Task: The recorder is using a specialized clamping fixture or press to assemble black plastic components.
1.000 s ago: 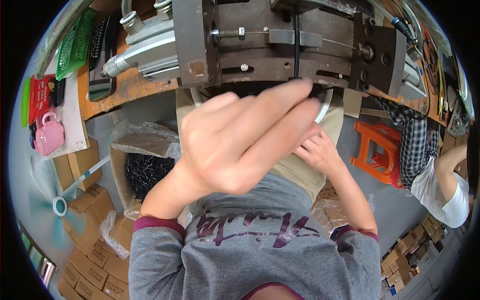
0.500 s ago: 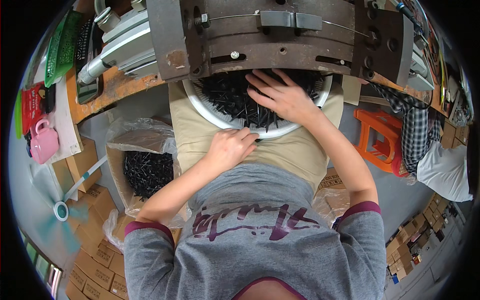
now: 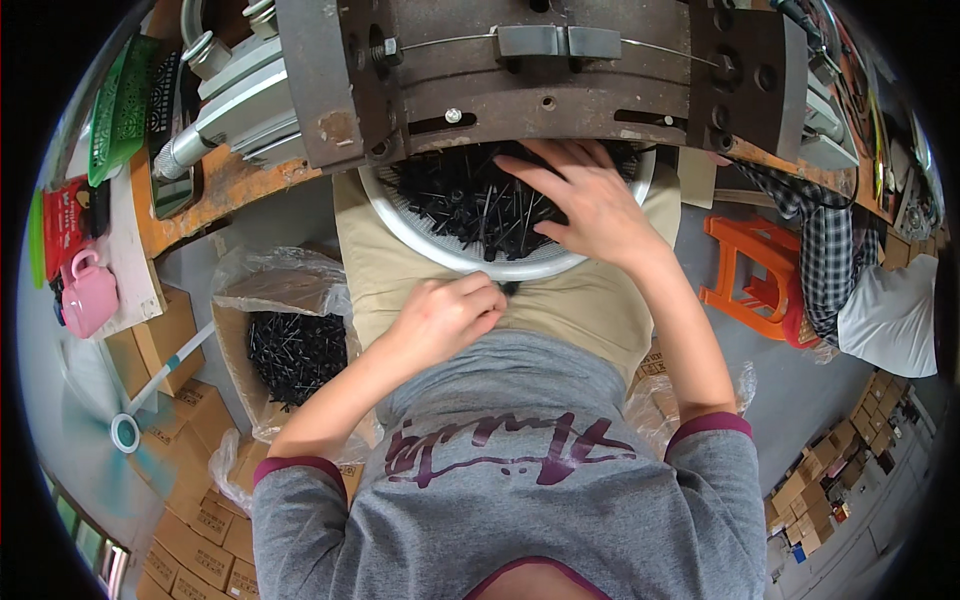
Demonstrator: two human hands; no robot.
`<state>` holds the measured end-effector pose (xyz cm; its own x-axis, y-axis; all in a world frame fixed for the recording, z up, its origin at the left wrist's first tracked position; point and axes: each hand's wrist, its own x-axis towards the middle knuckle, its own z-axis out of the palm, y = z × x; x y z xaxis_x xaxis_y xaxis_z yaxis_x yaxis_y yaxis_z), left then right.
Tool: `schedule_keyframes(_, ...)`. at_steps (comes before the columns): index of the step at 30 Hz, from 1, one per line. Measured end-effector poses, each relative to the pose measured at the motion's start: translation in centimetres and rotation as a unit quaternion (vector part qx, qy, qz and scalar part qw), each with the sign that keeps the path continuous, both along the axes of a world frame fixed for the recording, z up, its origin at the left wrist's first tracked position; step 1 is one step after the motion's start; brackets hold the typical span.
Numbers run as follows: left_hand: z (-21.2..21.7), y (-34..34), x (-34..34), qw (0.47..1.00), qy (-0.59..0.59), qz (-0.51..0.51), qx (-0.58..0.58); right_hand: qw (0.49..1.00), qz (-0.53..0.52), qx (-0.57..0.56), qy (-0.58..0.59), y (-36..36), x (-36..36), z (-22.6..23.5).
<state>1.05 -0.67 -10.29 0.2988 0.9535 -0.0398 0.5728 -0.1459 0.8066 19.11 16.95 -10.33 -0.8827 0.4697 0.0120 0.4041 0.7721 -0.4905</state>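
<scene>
A round white basket (image 3: 455,258) rests on my lap, filled with thin black pin-like parts (image 3: 480,205), each apparently with a thicker head. Over the right side of that pile, my right hand (image 3: 595,210) reaches in with its fingers spread. Its fingertips are among the parts, partly under the machine's edge. My left hand (image 3: 450,320) is closed just below the basket's near rim, above my thigh. A small black part (image 3: 511,288) sticks out at its fingertips; its shape is blurred.
A heavy brown metal machine (image 3: 550,90) overhangs the basket. On the left stands a plastic-lined carton (image 3: 232,350) of similar black parts, near a fan (image 3: 125,433) and stacked boxes. An orange stool (image 3: 745,275) is on the right, beside another person's plaid sleeve (image 3: 828,260).
My left hand has drawn back slightly from the basket rim, towards my body. My right hand has shifted a little right, and its thumb now stands apart from the fingers.
</scene>
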Motion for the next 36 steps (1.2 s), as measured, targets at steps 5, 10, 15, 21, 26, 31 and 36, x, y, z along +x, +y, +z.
schedule_keyframes(5, 1.8, 1.1, -1.1, 0.981, -0.079, 0.174, -0.013, 0.987, -0.100, -0.005, 0.126, -1.2, 3.4, 2.6)
schedule_keyframes(10, 4.9, 4.0, -1.3, 0.965, 0.047, 0.197, 0.167, 0.961, -0.070, 0.097, 0.248, -1.6, 2.7, 9.4)
schedule_keyframes(15, 8.2, 4.9, -0.7, 0.959, 0.047, 0.112, 0.256, 0.907, -0.069, 0.224, 0.350, 2.3, -0.6, 18.3)
schedule_keyframes(21, 12.3, 4.8, -0.1, 0.932, 0.021, 0.067, 0.355, 0.913, -0.119, 0.221, 0.321, 10.2, -6.4, 25.2)
schedule_keyframes(26, 18.8, 8.5, -4.2, 0.864, 0.048, 0.199, 0.461, 0.951, -0.130, 0.235, 0.152, 14.2, -10.4, 28.1)
schedule_keyframes(31, 23.0, 17.4, -7.8, 0.801, 0.201, 0.335, 0.454, 0.968, -0.113, 0.221, -0.024, 16.9, -13.7, 28.2)
schedule_keyframes(36, 23.7, 22.1, -10.3, 0.817, 0.328, 0.314, 0.355, 0.970, -0.061, 0.218, -0.088, 18.4, -13.8, 28.1)
